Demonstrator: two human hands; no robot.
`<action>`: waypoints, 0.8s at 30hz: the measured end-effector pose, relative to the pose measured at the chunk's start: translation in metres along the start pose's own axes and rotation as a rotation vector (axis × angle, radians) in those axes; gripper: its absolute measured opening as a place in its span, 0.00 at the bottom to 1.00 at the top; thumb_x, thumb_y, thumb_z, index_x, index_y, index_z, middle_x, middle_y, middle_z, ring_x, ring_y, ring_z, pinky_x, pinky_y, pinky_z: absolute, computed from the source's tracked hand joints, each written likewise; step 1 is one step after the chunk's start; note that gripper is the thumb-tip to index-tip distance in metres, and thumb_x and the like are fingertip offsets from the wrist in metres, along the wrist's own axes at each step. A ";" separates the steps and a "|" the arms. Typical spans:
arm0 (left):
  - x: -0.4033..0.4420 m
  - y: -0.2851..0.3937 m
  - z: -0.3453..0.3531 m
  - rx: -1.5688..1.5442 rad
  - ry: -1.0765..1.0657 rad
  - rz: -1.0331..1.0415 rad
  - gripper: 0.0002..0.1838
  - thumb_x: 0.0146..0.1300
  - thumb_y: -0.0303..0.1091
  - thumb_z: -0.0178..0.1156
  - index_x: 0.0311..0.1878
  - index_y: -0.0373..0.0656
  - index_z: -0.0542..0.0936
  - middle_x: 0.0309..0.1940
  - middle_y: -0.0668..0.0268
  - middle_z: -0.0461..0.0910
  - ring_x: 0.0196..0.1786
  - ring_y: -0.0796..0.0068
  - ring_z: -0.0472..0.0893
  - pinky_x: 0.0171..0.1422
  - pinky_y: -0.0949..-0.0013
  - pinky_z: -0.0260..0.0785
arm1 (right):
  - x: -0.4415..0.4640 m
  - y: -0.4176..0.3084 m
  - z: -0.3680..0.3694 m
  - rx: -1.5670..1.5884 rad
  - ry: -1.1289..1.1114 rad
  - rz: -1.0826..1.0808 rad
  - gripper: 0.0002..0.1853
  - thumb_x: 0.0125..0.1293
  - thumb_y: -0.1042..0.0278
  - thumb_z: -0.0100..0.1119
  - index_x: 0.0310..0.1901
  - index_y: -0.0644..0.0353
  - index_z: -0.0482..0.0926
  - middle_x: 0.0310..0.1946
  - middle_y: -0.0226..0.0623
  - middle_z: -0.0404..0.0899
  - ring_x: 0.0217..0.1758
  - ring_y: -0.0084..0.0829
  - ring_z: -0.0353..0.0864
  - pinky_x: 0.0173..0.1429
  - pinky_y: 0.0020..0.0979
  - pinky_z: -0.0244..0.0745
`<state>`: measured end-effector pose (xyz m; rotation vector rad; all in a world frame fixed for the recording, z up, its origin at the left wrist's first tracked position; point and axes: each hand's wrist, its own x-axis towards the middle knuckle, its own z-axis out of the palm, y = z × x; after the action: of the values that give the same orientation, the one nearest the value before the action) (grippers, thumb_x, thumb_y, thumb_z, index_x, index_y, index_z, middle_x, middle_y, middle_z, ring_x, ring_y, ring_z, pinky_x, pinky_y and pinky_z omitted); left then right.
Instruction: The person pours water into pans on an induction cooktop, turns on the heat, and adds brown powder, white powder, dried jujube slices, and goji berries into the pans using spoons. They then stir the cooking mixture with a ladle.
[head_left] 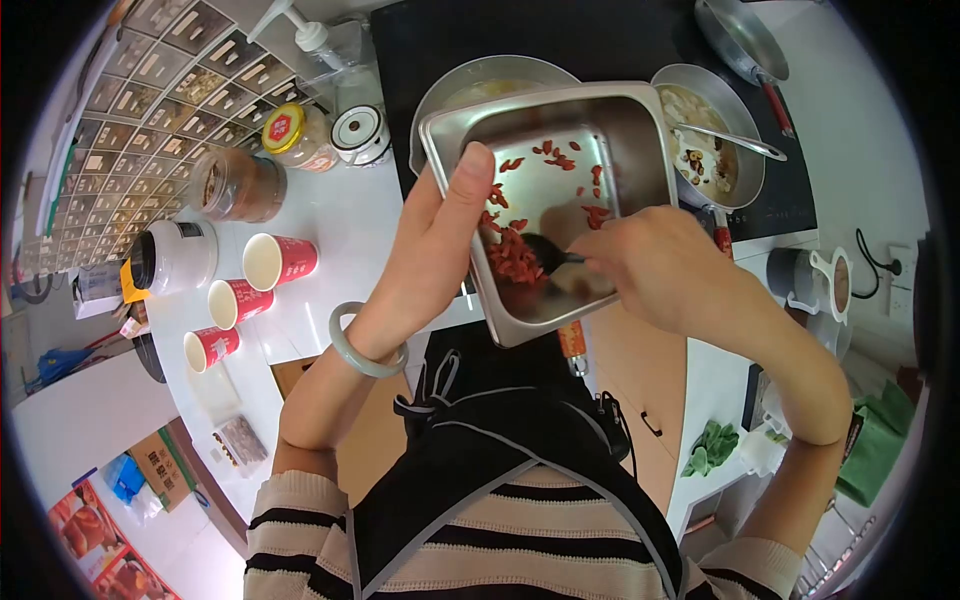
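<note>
My left hand (425,255) grips the left side of a deep rectangular stainless steel pan (650,150), its thumb over the rim and the other fingers hidden beneath. The pan is tilted toward me. Small red dried berries that look like goji (512,258) are heaped in its lower left, with others scattered over the bottom. My right hand (665,265) reaches over the right rim, closed on the handle of a dark spoon (543,252). The spoon's bowl lies against the heaped berries. Partly hidden behind the steel pan is a cooking pan (435,105) with pale liquid.
On the black cooktop (600,30), a second pan (745,180) holds pale food and a metal spoon (740,140). An empty pan (745,45) lies behind it. Red paper cups (295,262) and several jars (240,185) stand left. Leafy greens (712,448) lie at right.
</note>
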<state>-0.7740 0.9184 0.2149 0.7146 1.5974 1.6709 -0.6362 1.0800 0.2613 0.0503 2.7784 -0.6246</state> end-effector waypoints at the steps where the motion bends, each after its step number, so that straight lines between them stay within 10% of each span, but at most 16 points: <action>1: -0.001 0.004 0.017 -0.082 0.023 0.036 0.33 0.72 0.58 0.43 0.62 0.35 0.67 0.52 0.59 0.76 0.54 0.74 0.76 0.57 0.70 0.69 | -0.002 0.004 0.000 0.095 -0.033 0.007 0.13 0.56 0.77 0.57 0.43 0.65 0.82 0.33 0.46 0.83 0.36 0.47 0.82 0.41 0.40 0.75; 13: 0.007 0.004 0.073 0.006 0.016 0.036 0.34 0.72 0.59 0.41 0.62 0.34 0.67 0.54 0.58 0.75 0.56 0.72 0.74 0.61 0.68 0.67 | -0.032 0.069 0.009 0.546 -0.030 0.024 0.12 0.62 0.71 0.56 0.45 0.66 0.81 0.34 0.51 0.81 0.40 0.49 0.81 0.47 0.41 0.73; 16: 0.007 0.004 0.078 0.030 0.015 0.032 0.34 0.72 0.59 0.41 0.62 0.33 0.67 0.54 0.58 0.75 0.56 0.72 0.74 0.61 0.68 0.66 | -0.036 0.077 0.005 0.641 -0.062 0.019 0.13 0.64 0.74 0.56 0.49 0.68 0.80 0.22 0.39 0.78 0.25 0.21 0.73 0.33 0.27 0.70; 19: 0.009 0.005 0.080 0.054 0.022 0.017 0.35 0.72 0.60 0.41 0.62 0.33 0.67 0.54 0.58 0.75 0.56 0.72 0.74 0.61 0.68 0.66 | -0.038 0.083 0.004 0.695 -0.003 -0.006 0.14 0.65 0.73 0.56 0.50 0.67 0.79 0.20 0.33 0.75 0.24 0.18 0.70 0.31 0.25 0.68; 22: 0.010 0.003 0.080 0.031 0.045 0.003 0.35 0.72 0.60 0.41 0.63 0.33 0.67 0.54 0.58 0.75 0.56 0.72 0.74 0.61 0.68 0.67 | -0.043 0.073 -0.018 0.693 -0.059 0.166 0.14 0.65 0.74 0.56 0.51 0.68 0.79 0.21 0.30 0.75 0.23 0.17 0.69 0.29 0.24 0.67; 24: 0.011 0.002 0.080 0.015 0.047 -0.003 0.35 0.72 0.60 0.41 0.63 0.33 0.67 0.54 0.58 0.75 0.56 0.72 0.74 0.61 0.68 0.67 | -0.047 0.074 -0.019 0.649 -0.010 0.173 0.13 0.64 0.71 0.57 0.48 0.66 0.81 0.30 0.43 0.80 0.33 0.34 0.78 0.40 0.31 0.71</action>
<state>-0.7174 0.9748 0.2233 0.6846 1.6439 1.6864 -0.5895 1.1560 0.2605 0.4126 2.4053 -1.4312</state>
